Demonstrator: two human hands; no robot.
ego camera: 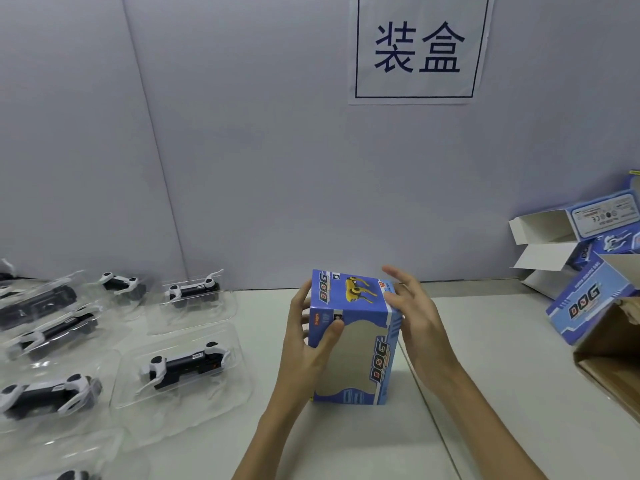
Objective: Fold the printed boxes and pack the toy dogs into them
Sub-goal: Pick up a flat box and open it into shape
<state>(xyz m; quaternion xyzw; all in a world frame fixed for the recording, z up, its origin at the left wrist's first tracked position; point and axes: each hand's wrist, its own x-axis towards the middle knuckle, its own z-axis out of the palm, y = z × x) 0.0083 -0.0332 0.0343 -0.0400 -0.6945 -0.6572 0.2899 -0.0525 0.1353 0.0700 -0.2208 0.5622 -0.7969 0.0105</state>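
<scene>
both hands flank upright box: left hand grips side, right hand seemingly flat, fingers straight.

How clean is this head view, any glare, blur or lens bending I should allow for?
Head view: even, soft light with faint shadows; glare streaks on the clear trays at left partly mask the toy dogs; wide-angle bending slants the wall seam and edges; the blue box reads sharp, with the left hand and right hand slightly soft.

Wall sign, brown carton
</scene>
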